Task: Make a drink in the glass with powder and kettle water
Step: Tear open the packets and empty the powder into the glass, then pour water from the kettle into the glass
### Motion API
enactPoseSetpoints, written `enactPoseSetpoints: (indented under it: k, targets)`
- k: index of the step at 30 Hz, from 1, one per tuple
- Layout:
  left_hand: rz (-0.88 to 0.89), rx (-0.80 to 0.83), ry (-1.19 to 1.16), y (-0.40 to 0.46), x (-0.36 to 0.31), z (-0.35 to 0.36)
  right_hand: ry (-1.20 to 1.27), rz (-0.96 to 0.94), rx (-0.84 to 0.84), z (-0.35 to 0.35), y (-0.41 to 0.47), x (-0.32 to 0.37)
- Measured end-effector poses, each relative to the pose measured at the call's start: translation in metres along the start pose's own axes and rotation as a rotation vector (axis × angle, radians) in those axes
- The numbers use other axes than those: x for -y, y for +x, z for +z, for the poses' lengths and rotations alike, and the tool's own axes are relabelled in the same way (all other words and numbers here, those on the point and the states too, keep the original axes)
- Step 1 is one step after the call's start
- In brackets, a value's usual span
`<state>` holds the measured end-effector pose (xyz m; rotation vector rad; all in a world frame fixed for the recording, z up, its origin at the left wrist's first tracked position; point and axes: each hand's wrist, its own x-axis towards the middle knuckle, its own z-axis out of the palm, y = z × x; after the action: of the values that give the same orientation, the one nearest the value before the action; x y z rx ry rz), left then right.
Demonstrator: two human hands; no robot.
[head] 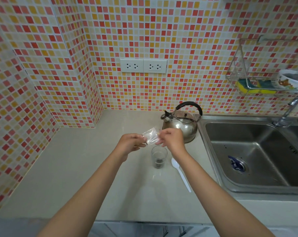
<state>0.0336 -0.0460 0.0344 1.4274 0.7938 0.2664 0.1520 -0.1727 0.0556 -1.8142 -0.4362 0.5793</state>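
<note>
A clear plastic sachet (150, 136) is held above the countertop between both hands. My left hand (130, 144) pinches its left side and my right hand (172, 140) pinches its right edge. Directly below the hands stands a small clear glass (159, 159) with dark powder at its bottom. A white plastic spoon (180, 173) lies on the counter to the right of the glass. Behind my right hand sits a shiny steel kettle (183, 124) with a black handle, its spout pointing left.
A steel sink (257, 151) with a tap (287, 113) fills the right side. A wire rack (261, 82) with sponges and a bowl hangs on the tiled wall. Two double sockets (143, 65) sit on the wall above the beige counter (76, 168).
</note>
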Motion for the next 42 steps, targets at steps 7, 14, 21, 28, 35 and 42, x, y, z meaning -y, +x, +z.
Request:
enactPoseSetpoints:
  k: [7, 14, 21, 28, 35, 42]
  targets:
    - [-0.056, -0.207, -0.044, -0.010, 0.040, -0.054, -0.068, 0.087, 0.039, 0.078, -0.035, -0.038]
    - [-0.167, -0.296, 0.082, 0.008, 0.094, -0.058, -0.389, 0.071, 0.025, 0.119, -0.028, -0.085]
    - [-0.180, -0.328, 0.257, 0.032, 0.111, -0.042, -0.592, 0.032, 0.027, 0.123, -0.006, -0.109]
    - [-0.127, -0.332, 0.454, 0.034, 0.116, -0.033, -0.838, -0.117, 0.082, 0.122, 0.000, -0.119]
    - [0.087, -0.256, 0.722, 0.026, 0.129, -0.033, -1.044, -0.229, 0.226, 0.122, -0.003, -0.133]
    - [0.096, -0.298, 0.738, 0.026, 0.127, -0.035, -1.015, -0.261, 0.241, 0.112, -0.017, -0.123]
